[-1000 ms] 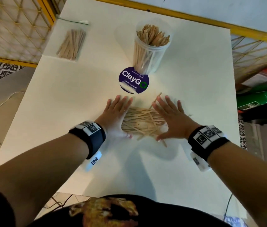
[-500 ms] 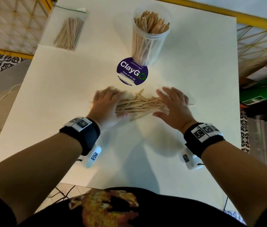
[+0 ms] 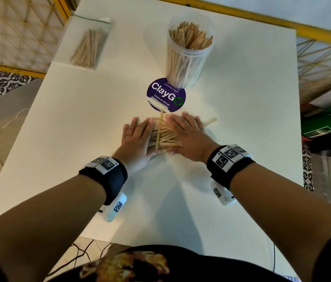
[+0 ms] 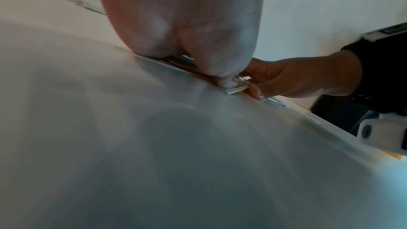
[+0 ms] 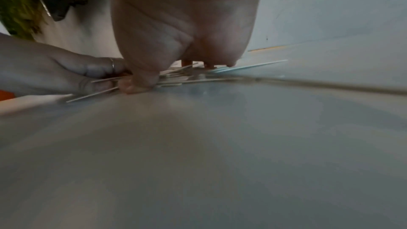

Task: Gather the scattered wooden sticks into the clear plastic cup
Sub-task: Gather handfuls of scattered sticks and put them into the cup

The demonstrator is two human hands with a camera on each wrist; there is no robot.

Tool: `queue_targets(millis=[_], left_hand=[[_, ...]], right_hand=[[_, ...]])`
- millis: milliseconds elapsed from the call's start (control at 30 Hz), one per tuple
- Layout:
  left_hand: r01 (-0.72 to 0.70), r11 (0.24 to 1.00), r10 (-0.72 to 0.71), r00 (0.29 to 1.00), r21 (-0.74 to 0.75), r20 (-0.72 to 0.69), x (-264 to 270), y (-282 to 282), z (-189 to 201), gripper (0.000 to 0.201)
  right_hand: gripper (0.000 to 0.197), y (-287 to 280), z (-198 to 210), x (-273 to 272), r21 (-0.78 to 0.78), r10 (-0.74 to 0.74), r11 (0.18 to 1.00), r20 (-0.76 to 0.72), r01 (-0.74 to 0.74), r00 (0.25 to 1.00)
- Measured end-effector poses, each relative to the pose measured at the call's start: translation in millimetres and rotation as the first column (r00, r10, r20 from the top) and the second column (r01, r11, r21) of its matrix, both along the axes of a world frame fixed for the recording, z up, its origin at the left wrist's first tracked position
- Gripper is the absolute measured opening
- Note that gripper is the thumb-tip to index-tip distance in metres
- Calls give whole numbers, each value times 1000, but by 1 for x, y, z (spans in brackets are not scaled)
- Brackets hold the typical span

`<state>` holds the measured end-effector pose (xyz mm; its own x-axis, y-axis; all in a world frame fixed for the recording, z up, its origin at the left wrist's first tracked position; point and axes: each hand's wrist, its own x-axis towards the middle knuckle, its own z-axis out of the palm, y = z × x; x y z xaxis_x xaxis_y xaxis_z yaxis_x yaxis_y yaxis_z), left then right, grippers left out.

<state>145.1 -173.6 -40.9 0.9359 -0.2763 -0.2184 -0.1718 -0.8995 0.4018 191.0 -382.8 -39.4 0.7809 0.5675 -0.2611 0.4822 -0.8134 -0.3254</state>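
- Pressing in from both sides, the loose pile of wooden sticks is being squeezed between the left hand and the right hand, near the middle of the white table.
- Fingers on both hands are seen straight and close together, laid flat against the pile; nothing is curled round or pinched in the head view.
- From the right wrist view, the right thumb is seen down at the table surface by the sticks, with thin ends poking out past the left hand.
- Most sticks are lying with their long axes across the table, left edge to right edge, slightly fanned; one stick is crossed over them, pointing toward the far edge and the purple sticker.
- One end is left jutting out beyond the right hand, toward the right edge.
- The clear plastic cup is standing upright near the far edge, just beyond the sticker, already well filled with sticks.
- A risk is judged here: with the bundle fanned and one stick crossed, a lift could let strays slip out.
- Another risk: a misaligned bundle could be jammed against the sticks already packed in the cup, or the cup could be tipped.
- A bagged bundle is lying at the far-left corner, well apart.
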Motion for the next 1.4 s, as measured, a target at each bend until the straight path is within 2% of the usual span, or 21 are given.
queue_targets(millis=[67, 167, 267, 367, 433, 500, 533, 600, 667, 800, 933, 1033, 1300, 1400], left_hand=[[-9, 1000, 8, 998, 18, 61, 3, -1, 1, 75], [-7, 1000, 5, 993, 22, 118, 11, 1, 2, 59], [-44, 999, 46, 994, -22, 103, 16, 0, 8, 54], [-166, 979, 171, 985, -123, 30, 19, -7, 13, 63], [-202, 973, 206, 978, -114, 19, 20, -17, 13, 83], [-175, 984, 176, 984, -31, 33, 21, -26, 13, 105], [-154, 988, 153, 987, 26, 43, 22, -28, 12, 107], [-131, 986, 128, 991, 104, 37, 26, -25, 15, 92], [-118, 986, 113, 992, 121, 48, 30, -16, 18, 72], [-66, 985, 57, 997, 162, 61, 33, -5, 20, 51], [28, 978, -36, 999, 208, 33, 34, -9, 23, 44], [82, 973, -88, 996, 217, 21, 37, -8, 24, 40], [209, 910, -223, 975, 358, -2, 47, 2, 30, 42], [245, 900, -249, 968, 360, -35, 49, 14, 31, 42]], right_hand=[[93, 3, 2, 4, -10, 49, 999, 123, -48, 991], [83, 3, 2, 8, -42, 66, 997, 231, -58, 971], [85, 8, 4, 12, -33, 22, 999, 216, -15, 976], [76, 10, 8, 11, -9, -20, 1000, 176, 22, 984], [67, 10, 9, 10, 18, -48, 999, 173, 46, 984], [60, 11, 9, 8, 31, -70, 997, 167, 66, 983], [58, 11, 9, 8, 25, -79, 997, 164, 76, 983], [55, 12, 9, 10, 3, -95, 995, 161, 95, 982], [52, 11, 10, 13, -20, -92, 995, 170, 97, 981], [28, 16, 7, 16, -121, -6, 992, 248, 38, 969], [19, 20, 11, 15, -191, 78, 981, 284, -23, 956], [19, 19, 10, 15, -214, 128, 974, 261, -72, 957], [15, 22, 12, 15, -216, 142, 972, 217, -95, 966], [16, 13, 14, 17, -203, 150, 973, 215, -106, 965]])
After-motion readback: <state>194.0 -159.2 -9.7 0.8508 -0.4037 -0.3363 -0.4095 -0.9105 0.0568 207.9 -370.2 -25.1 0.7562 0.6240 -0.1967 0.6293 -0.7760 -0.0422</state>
